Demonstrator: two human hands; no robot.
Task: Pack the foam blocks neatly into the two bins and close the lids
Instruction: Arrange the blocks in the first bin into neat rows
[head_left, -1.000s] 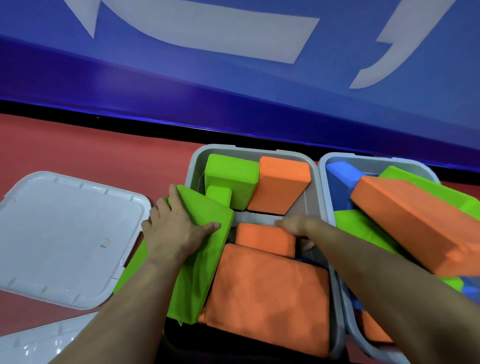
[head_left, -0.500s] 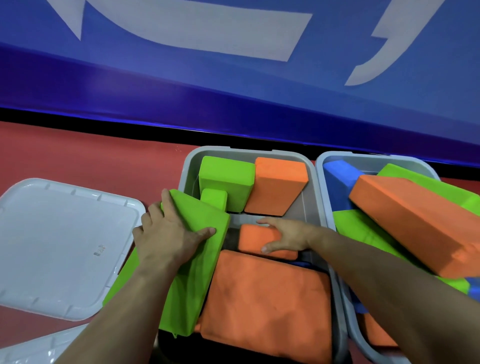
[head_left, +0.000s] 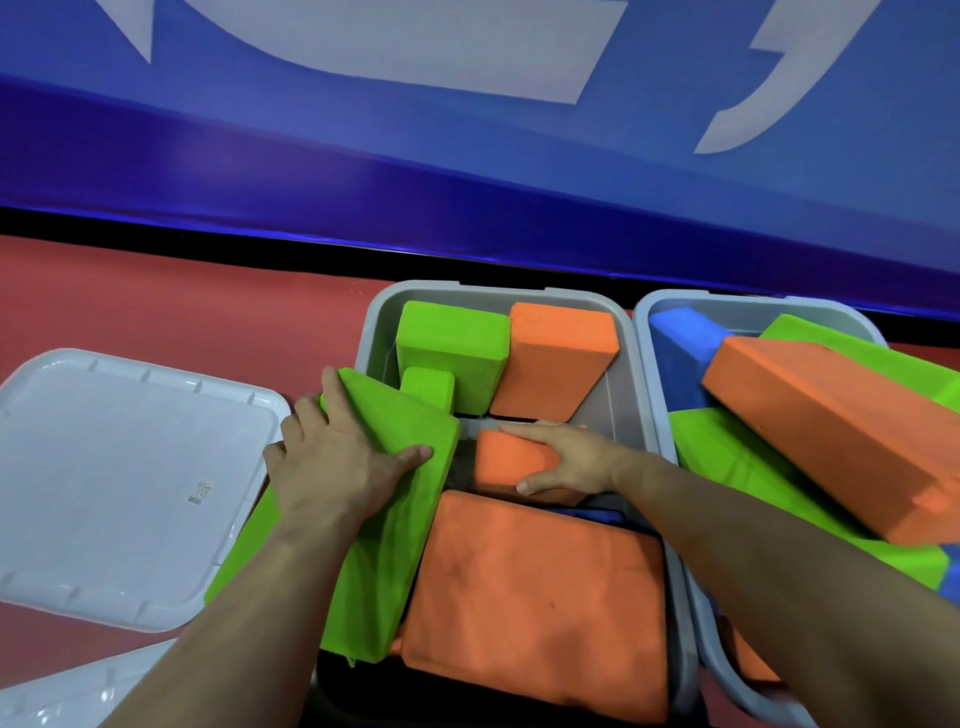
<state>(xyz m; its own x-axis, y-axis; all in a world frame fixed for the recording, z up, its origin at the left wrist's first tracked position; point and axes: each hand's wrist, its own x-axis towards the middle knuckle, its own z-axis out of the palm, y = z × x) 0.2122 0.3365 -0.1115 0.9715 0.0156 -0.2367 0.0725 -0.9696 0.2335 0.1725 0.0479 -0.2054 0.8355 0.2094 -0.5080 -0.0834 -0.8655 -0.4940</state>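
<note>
I look down from a head-worn camera at two grey bins side by side on a red floor, with a blue wall behind. My left hand (head_left: 337, 462) lies on a long green foam slab (head_left: 387, 519), fingers hooked over its far left edge and thumb flat on its top face. The slab sits tilted, leaning over the left rim of the left bin (head_left: 631, 410), with part of it hanging outside. My right hand (head_left: 563, 457) grips a small orange block (head_left: 506, 460) in the middle of that bin, fingers along its far side and thumb on its near edge. In front of it lies a large orange block (head_left: 540, 597). At the back of the bin a green block (head_left: 452, 348) and an orange block (head_left: 558, 358) stand side by side.

The right bin (head_left: 644, 322) is piled high. A long orange block (head_left: 831, 441) rests slanted across green pieces, above the rim, and a blue block (head_left: 680, 338) sits at the back. A white lid (head_left: 104, 467) lies flat on the floor to the left, with the corner of a second lid (head_left: 78, 691) below it.

My judgement of the risks: the green slab may slide out over the rim if I ease off. Pushing the small orange block could wedge it crooked. Neither lid will shut while blocks stand proud of the rims.
</note>
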